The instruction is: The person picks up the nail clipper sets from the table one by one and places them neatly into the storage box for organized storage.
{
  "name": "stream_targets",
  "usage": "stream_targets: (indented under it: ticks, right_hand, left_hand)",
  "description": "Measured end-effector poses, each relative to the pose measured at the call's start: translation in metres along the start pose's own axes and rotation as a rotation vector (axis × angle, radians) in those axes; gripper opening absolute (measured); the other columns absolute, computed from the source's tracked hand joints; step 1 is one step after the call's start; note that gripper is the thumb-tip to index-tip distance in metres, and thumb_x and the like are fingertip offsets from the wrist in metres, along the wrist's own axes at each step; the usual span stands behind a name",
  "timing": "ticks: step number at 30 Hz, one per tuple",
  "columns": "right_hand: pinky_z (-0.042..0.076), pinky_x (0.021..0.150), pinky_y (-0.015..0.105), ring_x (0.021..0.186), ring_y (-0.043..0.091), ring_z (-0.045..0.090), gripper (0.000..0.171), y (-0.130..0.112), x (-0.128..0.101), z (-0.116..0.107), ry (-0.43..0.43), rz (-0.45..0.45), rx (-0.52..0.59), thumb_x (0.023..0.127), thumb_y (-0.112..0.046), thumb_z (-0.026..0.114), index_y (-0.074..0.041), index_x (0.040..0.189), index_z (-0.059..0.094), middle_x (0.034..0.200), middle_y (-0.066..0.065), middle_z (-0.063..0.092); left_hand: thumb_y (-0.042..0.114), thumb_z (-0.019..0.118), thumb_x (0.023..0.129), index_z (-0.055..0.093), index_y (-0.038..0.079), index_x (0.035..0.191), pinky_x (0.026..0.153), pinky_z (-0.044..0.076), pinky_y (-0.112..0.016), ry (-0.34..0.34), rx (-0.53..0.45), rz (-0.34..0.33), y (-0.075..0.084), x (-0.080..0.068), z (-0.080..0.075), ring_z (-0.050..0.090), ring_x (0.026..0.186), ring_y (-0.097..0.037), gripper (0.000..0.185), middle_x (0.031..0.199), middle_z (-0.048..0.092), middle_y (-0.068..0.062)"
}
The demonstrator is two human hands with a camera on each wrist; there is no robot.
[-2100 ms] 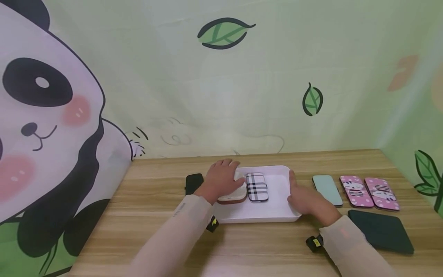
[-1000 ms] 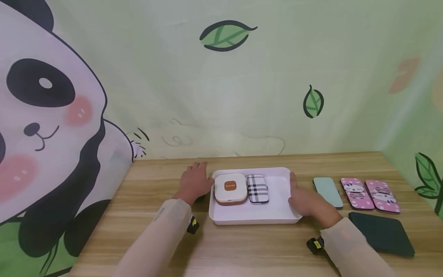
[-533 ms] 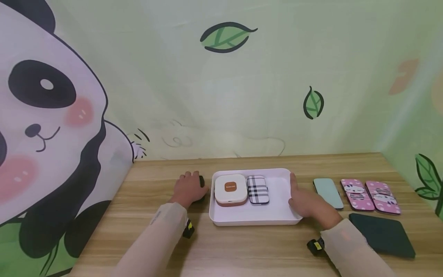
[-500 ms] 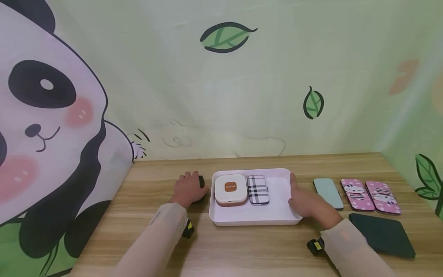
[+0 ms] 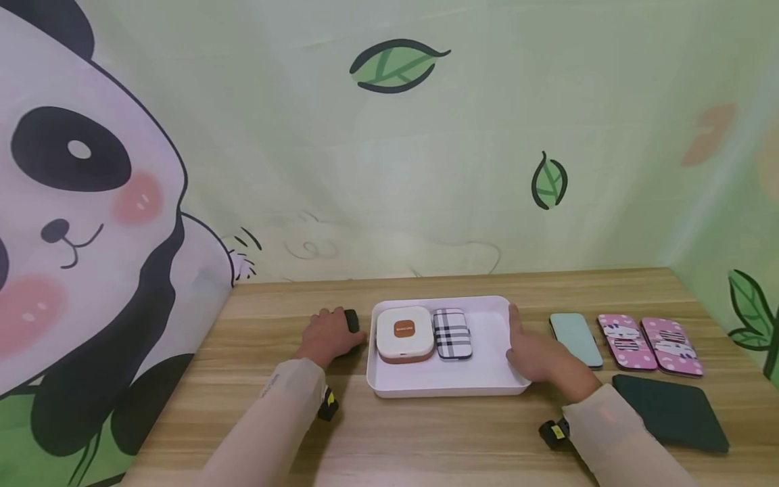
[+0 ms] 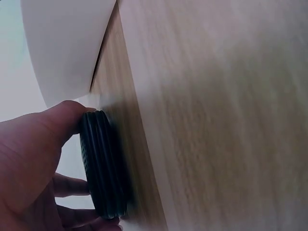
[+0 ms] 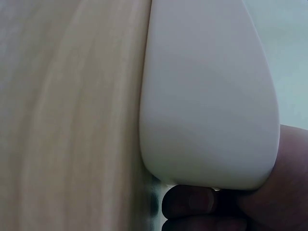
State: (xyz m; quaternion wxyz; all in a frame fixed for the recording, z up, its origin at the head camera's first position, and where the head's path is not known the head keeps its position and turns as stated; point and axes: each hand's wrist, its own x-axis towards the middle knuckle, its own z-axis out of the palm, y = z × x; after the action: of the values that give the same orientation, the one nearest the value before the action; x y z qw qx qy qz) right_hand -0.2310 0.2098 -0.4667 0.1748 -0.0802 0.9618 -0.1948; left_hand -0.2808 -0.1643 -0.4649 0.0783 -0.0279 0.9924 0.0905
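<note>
My left hand (image 5: 325, 336) is just left of the white tray (image 5: 450, 389), gripping a small dark case (image 6: 103, 166) by its sides between thumb and fingers. That case has a textured face and ridged edges; in the head view the hand covers most of it. With the thumb over the rim and fingers curled under the outside wall, my right hand (image 5: 538, 353) holds the tray's right end. Inside the tray a cream square case (image 5: 404, 345) with a brown label lies beside a plaid case (image 5: 452, 341). The tray's outer wall (image 7: 207, 96) fills much of the right wrist view.
To the right of the tray lie a pale mint case (image 5: 575, 339) and two pink patterned cases (image 5: 627, 341). A dark flat pouch (image 5: 669, 414) lies nearer, beside the right sleeve. A panda-printed cloth backdrop (image 5: 395, 169) rises behind the wooden table (image 5: 426, 446).
My left hand has come off the cream case in the tray, moved left and taken hold of the dark case, shifting slightly further left with it. The right hand stays on the tray.
</note>
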Motion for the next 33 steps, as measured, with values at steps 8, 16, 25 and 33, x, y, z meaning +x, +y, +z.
stream_targets:
  ticks: [8, 16, 25, 33]
  right_hand:
    - [0.039, 0.049, 0.03, 0.05, 0.016, 0.045, 0.085, -0.0012, -0.0013, -0.0006, 0.003, -0.007, -0.003, 0.102, -0.019, 0.044, 0.003, 0.155, -0.019, 0.062, 0.003, 0.05]
    - [0.038, 0.049, 0.03, 0.049, 0.016, 0.044, 0.085, -0.0016, -0.0028, -0.0011, 0.003, -0.004, -0.004, 0.102, -0.018, 0.045, 0.003, 0.155, -0.019, 0.061, 0.003, 0.05]
    - [0.04, 0.05, 0.031, 0.052, 0.017, 0.047, 0.085, -0.0029, -0.0035, -0.0024, -0.01, 0.007, 0.001, 0.102, -0.019, 0.045, 0.002, 0.155, -0.019, 0.063, 0.005, 0.051]
    - [0.035, 0.047, 0.029, 0.049, 0.014, 0.043, 0.084, -0.0004, -0.001, -0.0012, 0.005, -0.023, -0.018, 0.101, -0.017, 0.044, 0.006, 0.154, -0.017, 0.06, 0.002, 0.05]
  left_hand:
    - [0.05, 0.068, 0.086, 0.052, 0.0, 0.137, 0.088, 0.051, -0.053, -0.019, -0.022, -0.031, 0.001, -0.001, -0.0014, 0.053, 0.105, -0.039, 0.074, 0.118, 0.054, -0.024]
    - [0.052, 0.068, 0.085, 0.05, 0.002, 0.14, 0.087, 0.051, -0.053, -0.019, -0.01, -0.042, 0.001, -0.0023, -0.0027, 0.054, 0.103, -0.039, 0.076, 0.12, 0.053, -0.027]
    - [0.055, 0.065, 0.085, 0.048, 0.005, 0.144, 0.088, 0.051, -0.052, 0.006, -0.003, -0.039, -0.0035, 0.0005, 0.0027, 0.055, 0.104, -0.039, 0.079, 0.121, 0.055, -0.027]
    - [0.053, 0.063, 0.084, 0.046, 0.006, 0.146, 0.084, 0.052, -0.05, 0.005, -0.015, -0.027, -0.0064, 0.0017, 0.0039, 0.057, 0.098, -0.036, 0.08, 0.121, 0.055, -0.026]
